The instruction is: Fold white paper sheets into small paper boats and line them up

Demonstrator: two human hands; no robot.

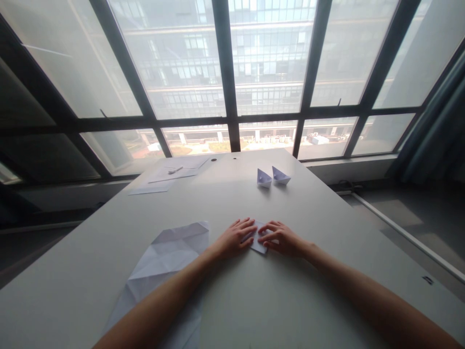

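A small folded piece of white paper (259, 246) lies on the white table (308, 300) between my two hands. My left hand (234, 239) rests on its left side, fingers stretched out and lying nearly flat. From the right, my right hand (285, 240) touches the paper with fingertips, its fingers apart and slightly bent. Both hands cover parts of the folded paper, so its full outline is hidden. Beyond them stand two folded paper boats, a left one (264, 179) and a right one (281, 176), side by side.
A large creased paper sheet (163, 257) lies at the left, partly under my left forearm. Farther back on the left are flat paper sheets (192, 167) with a small white object (176, 170) on top. Windows (269, 58) rise behind the table's far edge; a curtain (432, 121) hangs at right.
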